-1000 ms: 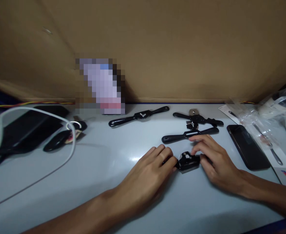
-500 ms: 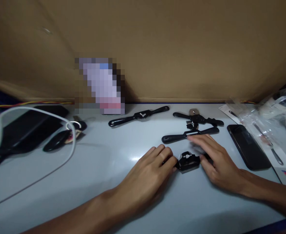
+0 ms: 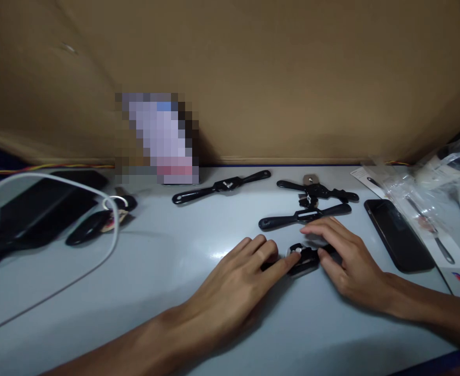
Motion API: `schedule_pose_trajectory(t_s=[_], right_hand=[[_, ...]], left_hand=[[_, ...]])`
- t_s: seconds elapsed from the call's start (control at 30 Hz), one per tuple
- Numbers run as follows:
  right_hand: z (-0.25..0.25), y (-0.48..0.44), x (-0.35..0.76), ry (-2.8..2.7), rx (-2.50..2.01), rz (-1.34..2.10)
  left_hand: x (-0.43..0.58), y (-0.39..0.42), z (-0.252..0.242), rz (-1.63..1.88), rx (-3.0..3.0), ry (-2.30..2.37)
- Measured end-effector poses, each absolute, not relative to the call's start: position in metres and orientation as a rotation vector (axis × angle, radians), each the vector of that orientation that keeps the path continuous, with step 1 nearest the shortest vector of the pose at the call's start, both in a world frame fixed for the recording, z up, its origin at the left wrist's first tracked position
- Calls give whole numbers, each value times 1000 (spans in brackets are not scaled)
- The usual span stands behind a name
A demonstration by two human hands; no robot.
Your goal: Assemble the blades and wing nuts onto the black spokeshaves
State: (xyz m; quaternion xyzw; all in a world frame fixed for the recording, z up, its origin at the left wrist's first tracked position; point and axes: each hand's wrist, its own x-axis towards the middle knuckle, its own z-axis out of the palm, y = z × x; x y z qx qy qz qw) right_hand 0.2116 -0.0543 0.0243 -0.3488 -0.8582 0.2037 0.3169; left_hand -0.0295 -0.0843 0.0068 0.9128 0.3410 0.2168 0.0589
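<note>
A black spokeshave (image 3: 305,268) lies low over the table in front of me, with a silvery screw in its middle. My left hand (image 3: 242,279) has its fingers curled at the left handle, which they hide, and one finger reaches onto the screw. At the other end, my right hand (image 3: 353,263) is round the right handle, thumb against it and fingers arched above. Just behind lies another black spokeshave body (image 3: 282,222) with an open slot. Beyond that are a spokeshave with a wavy handle (image 3: 326,191) and small metal parts (image 3: 308,200).
A further black spokeshave (image 3: 225,185) lies toward the back. On the right are a phone (image 3: 399,237) and a plastic-wrapped card (image 3: 445,245). Keys with a black fob (image 3: 86,228), a black case (image 3: 49,209) and a white cable (image 3: 118,224) occupy the left. Cardboard (image 3: 292,78) rises behind.
A finger of my left hand has stretched rightward from the handle onto the spokeshave's screw. My right hand has stayed nearly still; the view has shifted slightly.
</note>
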Motion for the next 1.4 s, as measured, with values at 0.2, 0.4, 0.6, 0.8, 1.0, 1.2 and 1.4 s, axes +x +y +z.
schedule_pose_trajectory(t_s=[0.2,0.4,0.6,0.8,1.0,1.2,1.4], right_hand=[[23,-54,211,-2248,-870,557],[27,-53,213,-2111,-843,720],[29,-56,214,-2220,-744,734],[27,-56,214,-2296,-751,482],[31,-53,212,-2122,-804,512],[26,-50,212,-2251,-831,451],[19,-50,216,-2408,-720,399]], left_hand=[[-26,-83,9,655,2704,1104],[-25,-82,8,702,2659,1102],[-26,-82,8,690,2728,1113],[-26,-83,10,670,2749,1118],[-27,-82,10,682,2745,1100],[-26,-83,10,695,2745,1101],[-24,-82,10,687,2754,1110]])
